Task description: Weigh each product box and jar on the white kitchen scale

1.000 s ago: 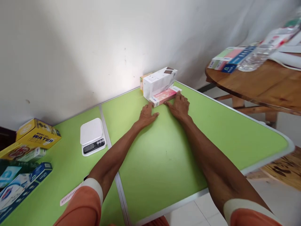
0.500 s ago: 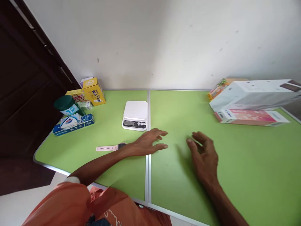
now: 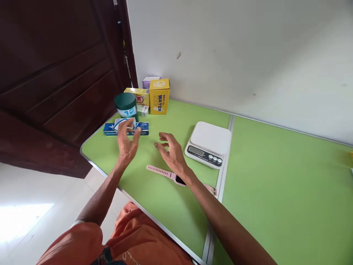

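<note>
My left hand [image 3: 127, 142] is open, its thumb and fingers apart, in front of a small white and blue box [image 3: 119, 123] that it partly hides. That box rests on a long blue box [image 3: 143, 128]. Beside it, my right hand [image 3: 171, 151] hovers empty over the table with fingers curved and apart. Under my right wrist lies a pink-strapped smartwatch [image 3: 161, 171], its strap stretched out and partly covered by my forearm. A white kitchen scale [image 3: 211, 139] stands to the right of my right hand.
Behind the blue box stands a dark green tub [image 3: 126, 105]. A yellow WATER box [image 3: 160, 97], a yellow carton [image 3: 139, 96] and a purple box [image 3: 147, 81] are near the wall. The green table [image 3: 275, 184] has a metal seam, and a dark door [image 3: 55, 73] is at left.
The view has turned left. Both hands have moved leftward, from beside the scale to near the blue box and smartwatch. The boxes on the right have nearly left the view.
</note>
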{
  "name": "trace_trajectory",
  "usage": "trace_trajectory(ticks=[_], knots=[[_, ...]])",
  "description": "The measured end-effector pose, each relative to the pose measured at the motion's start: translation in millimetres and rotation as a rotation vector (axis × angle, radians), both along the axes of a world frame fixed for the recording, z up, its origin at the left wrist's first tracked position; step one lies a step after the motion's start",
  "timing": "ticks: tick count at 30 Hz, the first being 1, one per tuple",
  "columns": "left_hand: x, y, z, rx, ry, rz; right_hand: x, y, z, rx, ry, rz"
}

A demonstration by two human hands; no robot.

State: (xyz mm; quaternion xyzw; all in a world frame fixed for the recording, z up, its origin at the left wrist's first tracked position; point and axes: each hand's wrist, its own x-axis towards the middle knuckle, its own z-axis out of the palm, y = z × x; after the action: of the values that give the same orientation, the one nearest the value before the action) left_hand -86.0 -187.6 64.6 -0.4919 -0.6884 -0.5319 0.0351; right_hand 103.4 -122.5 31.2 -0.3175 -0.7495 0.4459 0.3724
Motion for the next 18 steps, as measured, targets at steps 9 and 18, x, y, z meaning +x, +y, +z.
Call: trace_trajectory(ticks=[9,18], knots=[[-126.0,7.3,-19.0,-0.213,-0.1,0.336,-89.0,57.6,-16.0,0.037,-0.284,0.025],[-130.0,-4.9,-25.2,-0.362,-0.099,0.119,-81.7,63.9,-21.8,0.118,-0.357,0.066]])
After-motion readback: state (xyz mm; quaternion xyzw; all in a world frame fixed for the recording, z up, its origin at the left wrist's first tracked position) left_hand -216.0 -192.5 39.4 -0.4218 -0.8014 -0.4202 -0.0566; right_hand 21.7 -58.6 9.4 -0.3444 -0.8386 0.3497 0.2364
